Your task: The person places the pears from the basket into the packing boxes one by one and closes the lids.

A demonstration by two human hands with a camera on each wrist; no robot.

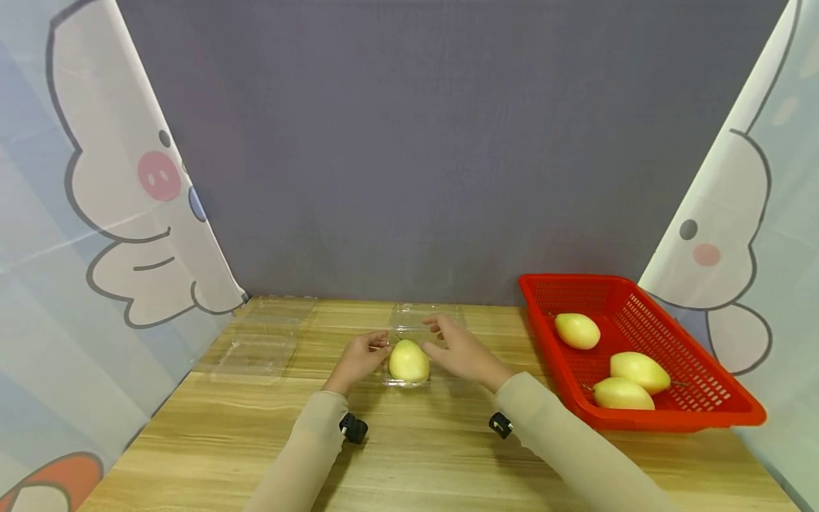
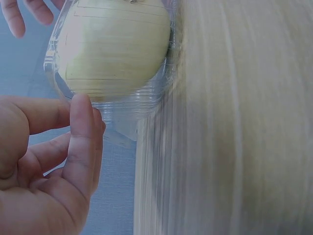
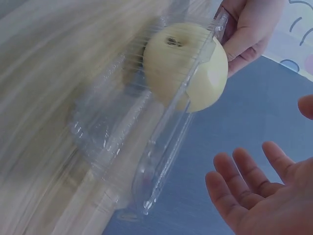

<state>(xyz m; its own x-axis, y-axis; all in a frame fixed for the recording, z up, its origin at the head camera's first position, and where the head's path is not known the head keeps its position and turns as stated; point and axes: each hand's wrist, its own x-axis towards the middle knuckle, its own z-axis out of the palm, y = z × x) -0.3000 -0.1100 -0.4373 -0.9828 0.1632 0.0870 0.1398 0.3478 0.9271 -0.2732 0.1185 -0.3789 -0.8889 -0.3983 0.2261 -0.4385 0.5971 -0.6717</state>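
Observation:
A yellow pear [image 1: 409, 361] sits in one side of a clear plastic clamshell box [image 1: 407, 385] at the middle of the table. The box's lid [image 1: 427, 313] lies open behind it. With thumb and fingers, my left hand [image 1: 362, 358] pinches the box's rim at its left side, as the left wrist view also shows beside the pear [image 2: 117, 49]. On the other side, my right hand [image 1: 463, 350] hovers near the pear. Its fingers are spread and loosely bent, holding nothing; in the right wrist view this hand [image 3: 264, 196] is apart from the box [image 3: 110, 132].
A red plastic basket [image 1: 557, 370] with three pears stands at the right of the wooden table [image 1: 409, 455]. Another open clear box [image 1: 252, 355] lies at the left. A grey cloth wall [image 1: 409, 156] rises behind, with patterned curtains on both sides.

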